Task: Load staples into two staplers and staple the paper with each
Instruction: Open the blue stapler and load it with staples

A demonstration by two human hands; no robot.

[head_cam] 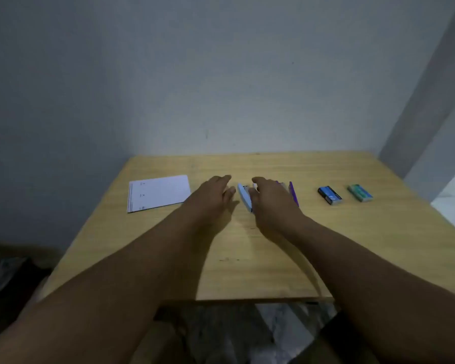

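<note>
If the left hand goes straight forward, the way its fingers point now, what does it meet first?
Probably nothing on the table. The left hand points toward the far edge and the wall, between the paper and the light blue stapler. Depth is unclear.

Both hands (213,195) (271,200) reach toward the light-blue stapler (244,197) on the table (247,258).

A plain room corner, likely in a home or small office, used as a desk. A light wooden table (247,258) stands against bare grey-white walls (221,74). Office supplies lie on it: sheets of paper (158,193), two small staple boxes (330,196), and staplers (244,197).
</note>
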